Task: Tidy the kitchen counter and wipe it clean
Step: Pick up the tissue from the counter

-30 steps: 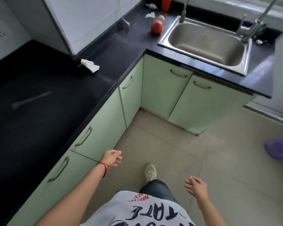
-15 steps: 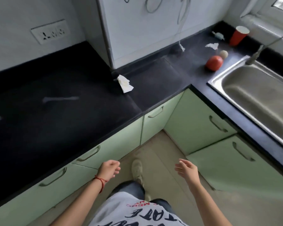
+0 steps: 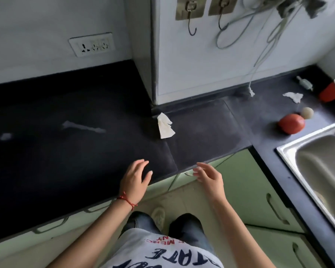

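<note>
Both grips, left hand (image 3: 135,179) and right hand (image 3: 209,177), hover spread and empty over the black stone surface's (image 3: 70,157) front edge, the crumpled white tissue (image 3: 164,126) beyond them.

Red string bracelet (image 3: 127,199) on left wrist, white T-shirt (image 3: 161,252) with dark lettering, dark jeans (image 3: 186,231), pale shoe (image 3: 158,215)
</note>
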